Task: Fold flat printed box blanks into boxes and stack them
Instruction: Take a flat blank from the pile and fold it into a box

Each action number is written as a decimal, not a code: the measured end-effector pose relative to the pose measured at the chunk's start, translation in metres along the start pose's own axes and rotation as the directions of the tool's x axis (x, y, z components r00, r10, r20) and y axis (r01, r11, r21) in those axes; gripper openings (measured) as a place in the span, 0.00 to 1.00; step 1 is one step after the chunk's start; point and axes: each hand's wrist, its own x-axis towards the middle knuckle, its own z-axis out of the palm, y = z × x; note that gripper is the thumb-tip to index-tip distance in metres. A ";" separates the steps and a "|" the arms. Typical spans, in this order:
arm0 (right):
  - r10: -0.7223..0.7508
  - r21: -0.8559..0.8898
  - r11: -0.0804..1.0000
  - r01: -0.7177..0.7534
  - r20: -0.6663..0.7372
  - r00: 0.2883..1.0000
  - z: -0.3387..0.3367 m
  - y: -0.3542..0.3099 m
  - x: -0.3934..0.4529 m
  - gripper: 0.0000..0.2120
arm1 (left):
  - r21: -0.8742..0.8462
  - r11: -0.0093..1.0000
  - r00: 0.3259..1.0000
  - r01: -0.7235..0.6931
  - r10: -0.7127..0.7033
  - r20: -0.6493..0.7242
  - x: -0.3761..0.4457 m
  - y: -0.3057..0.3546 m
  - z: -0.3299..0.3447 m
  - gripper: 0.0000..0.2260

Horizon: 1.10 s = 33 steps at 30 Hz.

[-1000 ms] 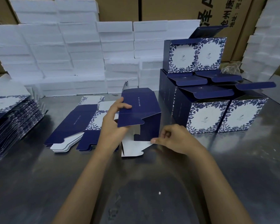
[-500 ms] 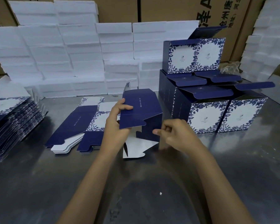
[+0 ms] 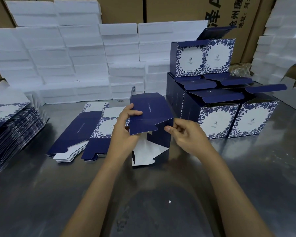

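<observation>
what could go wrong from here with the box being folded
1. Only the left hand grips the half-formed box; the right hand sits beside it with curled fingers, seemingly holding nothing, so the box may skew or spring flat.
2. The white bottom flap hangs loose on the table and could crease if pushed down.
3. The finished boxes stand close by with lids open; a swing of the right hand might knock them.
</observation>
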 end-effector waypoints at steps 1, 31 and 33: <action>0.023 -0.003 1.000 -0.023 0.010 1.000 -0.001 -0.001 0.000 0.20 | -0.003 1.000 1.000 0.001 -0.001 0.003 0.000 0.000 0.000 0.18; 0.025 0.422 0.905 0.058 -0.190 0.982 0.024 -0.039 -0.007 0.11 | -0.053 0.998 0.998 -0.024 0.020 -0.067 0.000 -0.007 0.002 0.08; 0.020 0.428 0.902 0.059 -0.177 0.984 0.022 -0.037 -0.006 0.10 | -0.047 0.999 0.998 -0.023 0.020 -0.064 0.001 -0.005 0.001 0.08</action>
